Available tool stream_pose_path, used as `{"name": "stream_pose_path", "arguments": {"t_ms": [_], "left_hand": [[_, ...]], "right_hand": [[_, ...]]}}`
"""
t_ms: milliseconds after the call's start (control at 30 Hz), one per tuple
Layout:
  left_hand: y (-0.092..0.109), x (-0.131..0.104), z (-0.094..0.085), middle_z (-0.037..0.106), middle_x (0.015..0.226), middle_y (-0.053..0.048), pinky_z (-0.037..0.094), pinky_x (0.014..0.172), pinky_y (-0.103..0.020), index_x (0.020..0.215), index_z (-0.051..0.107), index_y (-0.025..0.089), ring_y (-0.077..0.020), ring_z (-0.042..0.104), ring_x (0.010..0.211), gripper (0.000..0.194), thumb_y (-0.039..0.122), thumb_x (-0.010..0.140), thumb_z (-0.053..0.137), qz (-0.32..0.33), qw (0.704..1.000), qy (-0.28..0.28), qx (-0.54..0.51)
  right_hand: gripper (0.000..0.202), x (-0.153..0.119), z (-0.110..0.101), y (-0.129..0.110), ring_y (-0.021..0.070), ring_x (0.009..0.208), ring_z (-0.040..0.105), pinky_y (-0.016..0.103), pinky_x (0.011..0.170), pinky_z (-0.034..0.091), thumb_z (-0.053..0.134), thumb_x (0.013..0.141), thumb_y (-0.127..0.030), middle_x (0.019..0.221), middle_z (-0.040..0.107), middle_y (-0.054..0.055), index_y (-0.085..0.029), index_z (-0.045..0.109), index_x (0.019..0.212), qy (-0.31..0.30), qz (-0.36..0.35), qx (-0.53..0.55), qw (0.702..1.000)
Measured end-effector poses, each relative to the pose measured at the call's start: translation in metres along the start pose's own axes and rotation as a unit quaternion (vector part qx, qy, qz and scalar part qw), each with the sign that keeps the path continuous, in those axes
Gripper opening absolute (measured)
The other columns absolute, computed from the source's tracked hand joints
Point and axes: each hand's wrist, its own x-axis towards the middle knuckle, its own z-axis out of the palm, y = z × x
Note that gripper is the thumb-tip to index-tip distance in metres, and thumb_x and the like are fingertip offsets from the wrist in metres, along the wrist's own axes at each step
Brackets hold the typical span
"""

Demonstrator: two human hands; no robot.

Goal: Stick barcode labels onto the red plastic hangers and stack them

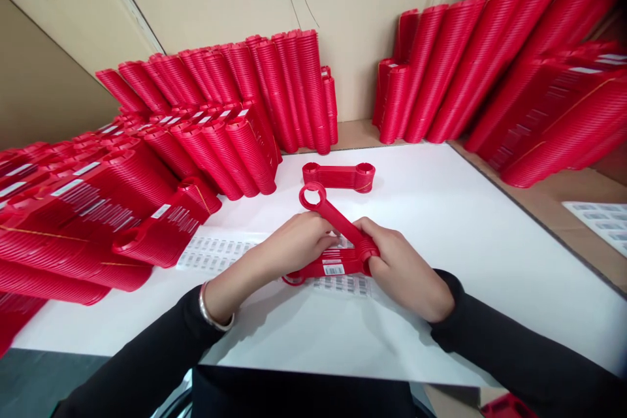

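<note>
Near the middle of the white table, my right hand (404, 268) grips the right end of a stack of red plastic pieces (313, 266), each with a ring at its end. One red piece (341, 223) slants up to the left from that hand, its open ring above my left hand. My left hand (301, 243) is at the left part of the stack, fingers curled in; what its fingertips hold is hidden. A white barcode label (334, 269) shows on the stack's front. Beneath lies a sheet of labels (215, 253), partly covered by my left wrist.
Just beyond my hands lies a short red stack (337, 176). Tall red stacks (245, 150) crowd the left side of the white table (416, 346); more (455, 65) lean at the right. Another label sheet (600, 219) lies on cardboard at the far right.
</note>
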Motion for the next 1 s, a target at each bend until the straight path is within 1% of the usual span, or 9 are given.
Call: {"name": "stream_pose_path", "arguments": {"t_ms": [133,233,367,433,533,700,867,1000], "left_hand": [[0.000,-0.001,0.000,0.064,0.070,0.000,0.040,0.058,-0.024,0.077,0.065,0.018,-0.0131,0.055,0.063,0.015,0.019,0.082,0.051,-0.024,0.998,0.011,-0.061],[0.002,-0.004,-0.008,0.063,0.067,0.001,0.041,0.058,-0.023,0.076,0.064,0.017,-0.0120,0.055,0.061,0.015,0.020,0.082,0.051,-0.040,0.992,0.014,-0.122],[0.007,-0.008,-0.021,0.066,0.074,-0.001,0.046,0.064,-0.023,0.077,0.065,0.016,-0.0127,0.060,0.068,0.014,0.023,0.081,0.054,-0.075,0.964,0.059,-0.246],[0.011,-0.008,-0.024,0.066,0.072,-0.001,0.047,0.060,-0.023,0.076,0.065,0.016,-0.0120,0.060,0.065,0.014,0.026,0.081,0.055,-0.100,0.950,0.085,-0.285],[0.017,-0.008,-0.023,0.063,0.065,0.000,0.044,0.052,-0.021,0.075,0.066,0.016,-0.0103,0.057,0.058,0.015,0.027,0.080,0.057,-0.118,0.939,0.117,-0.303],[0.019,-0.007,-0.019,0.060,0.058,0.001,0.041,0.048,-0.020,0.074,0.067,0.017,-0.0091,0.053,0.053,0.015,0.029,0.079,0.059,-0.120,0.931,0.155,-0.307],[0.018,-0.006,-0.017,0.058,0.057,0.001,0.040,0.046,-0.021,0.073,0.067,0.018,-0.0084,0.049,0.050,0.017,0.030,0.080,0.058,-0.122,0.930,0.163,-0.305],[0.018,-0.005,-0.016,0.061,0.059,0.001,0.043,0.050,-0.022,0.073,0.067,0.018,-0.0097,0.053,0.055,0.017,0.031,0.079,0.059,-0.124,0.929,0.168,-0.306]], "right_hand": [[0.033,0.000,-0.001,0.000,0.0173,0.069,0.053,0.027,0.060,0.037,0.036,0.063,-0.001,0.076,0.060,0.002,-0.020,0.050,0.085,0.020,-0.005,0.013,1.000],[0.032,0.000,-0.002,-0.002,0.0171,0.069,0.053,0.026,0.059,0.037,0.036,0.063,-0.001,0.076,0.060,0.002,-0.020,0.050,0.084,0.030,0.000,0.021,0.999],[0.029,0.000,-0.002,-0.002,0.0164,0.069,0.053,0.026,0.058,0.036,0.035,0.064,-0.002,0.077,0.058,0.001,-0.020,0.047,0.083,0.039,0.006,0.024,0.999],[0.028,0.001,-0.002,-0.002,0.0159,0.069,0.053,0.026,0.058,0.036,0.034,0.065,-0.002,0.076,0.057,0.001,-0.021,0.045,0.082,0.042,0.007,0.024,0.999],[0.027,0.001,-0.001,-0.003,0.0154,0.068,0.052,0.025,0.058,0.035,0.034,0.065,-0.002,0.074,0.056,0.000,-0.021,0.044,0.081,0.044,0.004,0.022,0.999],[0.028,0.000,-0.001,-0.005,0.0150,0.065,0.050,0.025,0.055,0.033,0.034,0.063,-0.001,0.072,0.054,0.000,-0.021,0.044,0.080,0.042,0.013,0.017,0.999],[0.030,0.000,-0.002,-0.005,0.0149,0.065,0.050,0.025,0.054,0.033,0.034,0.062,0.000,0.073,0.056,0.000,-0.021,0.045,0.082,0.044,0.014,0.017,0.999],[0.031,0.000,-0.001,-0.005,0.0151,0.066,0.051,0.025,0.055,0.034,0.035,0.065,-0.001,0.077,0.058,0.000,-0.021,0.047,0.085,0.043,0.012,0.023,0.999]]}}
